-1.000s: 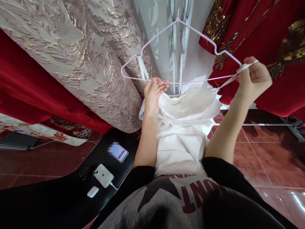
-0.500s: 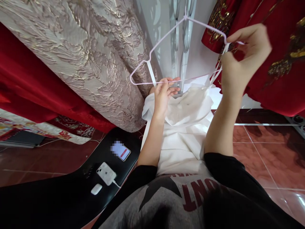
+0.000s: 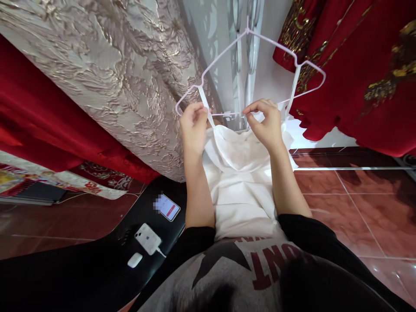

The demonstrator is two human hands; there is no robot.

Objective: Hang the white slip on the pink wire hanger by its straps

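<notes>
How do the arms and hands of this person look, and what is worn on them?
The arms have black sleeves that leave the forearms bare. The left hand and right hand are without gloves. The shirt has a grey front with a dark star and dark red letters.

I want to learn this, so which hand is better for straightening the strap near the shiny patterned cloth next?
Probably the left hand: its fingers are right by that white strap. The right hand is farther across, by the pale pink hanger's bottom bar.
</notes>
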